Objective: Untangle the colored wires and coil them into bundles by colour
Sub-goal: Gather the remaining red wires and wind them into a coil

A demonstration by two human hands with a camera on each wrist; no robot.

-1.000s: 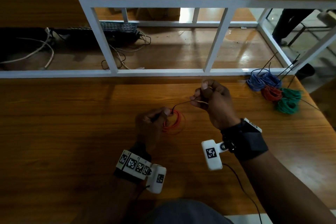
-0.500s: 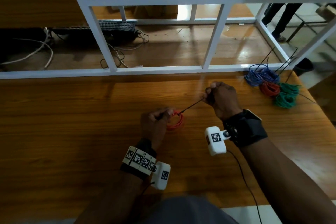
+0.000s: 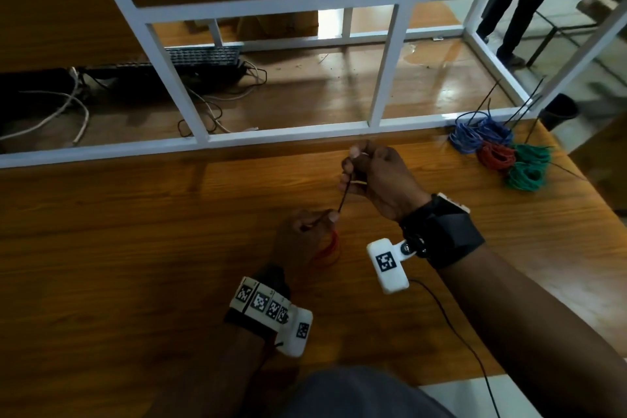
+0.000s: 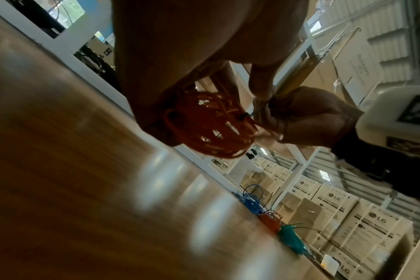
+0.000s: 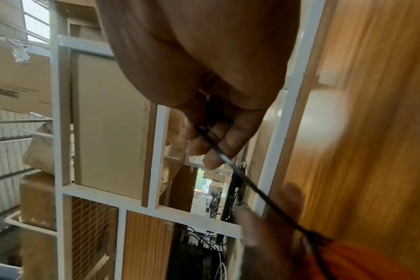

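Red wire coil (image 3: 328,248) sits in the left hand (image 3: 300,241), just above the worktop (image 3: 135,248); the right hand (image 3: 380,176) pinches a black tie (image 3: 344,198) running taut from it. Blue bundles (image 3: 480,136), a red bundle (image 3: 496,155) and green bundles (image 3: 527,170) lie far right

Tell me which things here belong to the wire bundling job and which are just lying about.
Job: red coil held by left hand; black tie pulled by right hand; blue, red, green bundles.
Lying about: keyboard, white cables.
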